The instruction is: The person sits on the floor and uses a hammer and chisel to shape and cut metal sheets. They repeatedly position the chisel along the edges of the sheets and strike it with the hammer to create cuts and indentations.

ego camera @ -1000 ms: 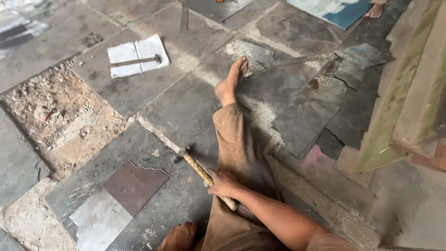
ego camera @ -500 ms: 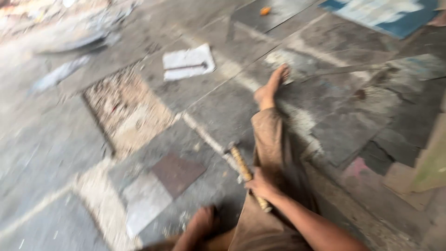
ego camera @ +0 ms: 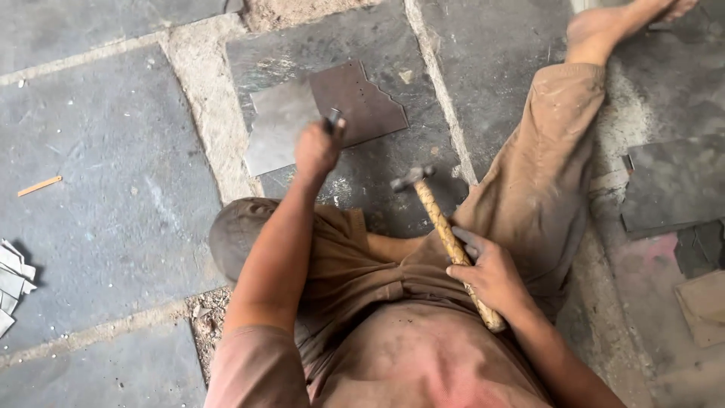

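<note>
My left hand (ego camera: pixel 317 149) grips a small chisel (ego camera: pixel 333 121) on the metal sheet (ego camera: pixel 325 113) lying on the floor; my right hand (ego camera: pixel 487 276) clasps the hammer (ego camera: pixel 445 234), raised. One notched edge is cut; the rest remains.

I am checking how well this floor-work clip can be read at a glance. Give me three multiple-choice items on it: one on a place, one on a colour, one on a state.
1. Where is the hammer?
A. In the right hand
B. Flat on the stone floor
C. In the left hand

2. What colour is the hammer's handle?
A. Blue
B. Pale yellowish wood
C. Black

3. What is the left hand doing?
A. Resting open on the knee
B. Closed on a small dark tool over the metal sheet
C. Gripping the foot

Answers: 1 A, the right hand wraps the handle. 2 B, the handle shows light wood. 3 B, its fingers close around the small dark tool above the metal sheet.
</note>
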